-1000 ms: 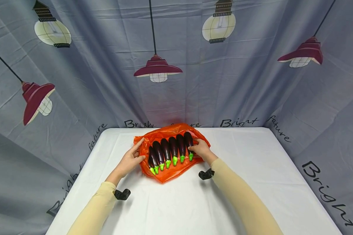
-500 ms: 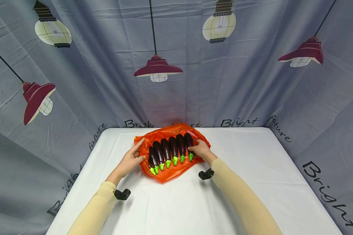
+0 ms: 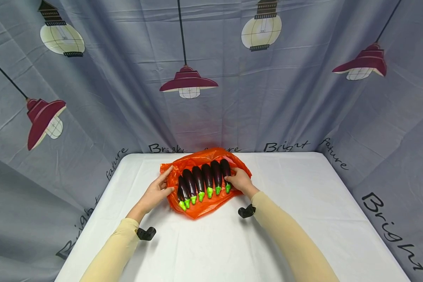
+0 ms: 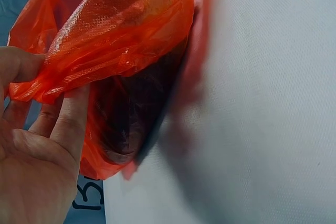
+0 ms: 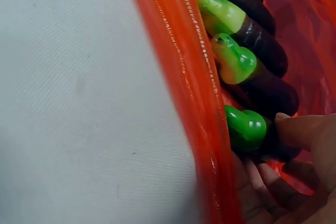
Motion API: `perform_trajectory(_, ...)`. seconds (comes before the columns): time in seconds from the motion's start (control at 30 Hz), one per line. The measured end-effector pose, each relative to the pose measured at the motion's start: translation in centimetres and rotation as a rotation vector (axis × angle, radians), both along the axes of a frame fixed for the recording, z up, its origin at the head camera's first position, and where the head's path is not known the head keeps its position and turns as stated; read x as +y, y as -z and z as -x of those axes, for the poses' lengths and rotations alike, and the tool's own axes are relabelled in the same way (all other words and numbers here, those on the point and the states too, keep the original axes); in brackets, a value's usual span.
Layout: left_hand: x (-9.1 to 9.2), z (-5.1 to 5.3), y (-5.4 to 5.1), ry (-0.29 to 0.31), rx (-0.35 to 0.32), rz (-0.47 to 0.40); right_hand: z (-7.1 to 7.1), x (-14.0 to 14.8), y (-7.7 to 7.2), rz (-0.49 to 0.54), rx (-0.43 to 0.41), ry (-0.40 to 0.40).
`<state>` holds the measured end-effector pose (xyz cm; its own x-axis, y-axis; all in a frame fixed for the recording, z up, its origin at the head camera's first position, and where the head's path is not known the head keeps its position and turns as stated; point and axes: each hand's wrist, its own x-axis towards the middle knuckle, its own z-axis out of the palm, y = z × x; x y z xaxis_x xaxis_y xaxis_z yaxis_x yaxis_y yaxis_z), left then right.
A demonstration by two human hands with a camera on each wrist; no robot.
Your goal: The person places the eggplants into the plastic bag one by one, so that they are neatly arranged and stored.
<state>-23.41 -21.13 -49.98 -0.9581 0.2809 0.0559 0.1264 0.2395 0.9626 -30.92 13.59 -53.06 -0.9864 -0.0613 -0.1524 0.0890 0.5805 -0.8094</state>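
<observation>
Several dark purple eggplants (image 3: 207, 177) with bright green stem ends lie side by side in a row on an orange plastic bag (image 3: 196, 212). At the bag's left edge, my left hand (image 3: 154, 197) pinches the film between thumb and fingers; the left wrist view shows the gathered bag (image 4: 126, 38) caught there. My right hand (image 3: 241, 181) holds the rightmost eggplant (image 3: 225, 167), thumb on top and fingers along its outer side. Seen from the right wrist, that eggplant's green end (image 5: 247, 130) points toward the bag's near rim, and part of its body is hidden by the thumb.
A white-covered table (image 3: 211, 250) carries the bag near its far edge. Behind stands a grey-blue curtain (image 3: 127, 98) printed with lamps and lettering. Black wrist cameras (image 3: 146, 234) hang under both wrists, above the cloth.
Over the last second, the rightmost eggplant shifts very slightly within the row. The left hand, the bag and the other eggplants look unchanged.
</observation>
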Motion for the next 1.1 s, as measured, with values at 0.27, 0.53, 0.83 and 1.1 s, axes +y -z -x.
perform_trajectory(0.27, -0.2, 0.1, 0.2, 0.009, 0.010, 0.052, -0.3, 0.0, -0.3, -0.120, 0.016, -0.010)
perform_trajectory(0.53, -0.4, -0.3, 0.3, 0.002, 0.056, 0.130, -2.7, 1.3, -2.1, -0.164, 0.078, -0.098)
perform_trajectory(0.83, -1.0, -1.2, -0.1, -0.031, 0.111, 0.202, -5.3, 5.8, -3.6, -0.055, 0.140, -0.114)
perform_trajectory(1.1, -1.3, -1.8, 0.1, -0.032, 0.158, 0.313, -6.9, 11.5, -3.9, -0.074, 0.134, -0.076)
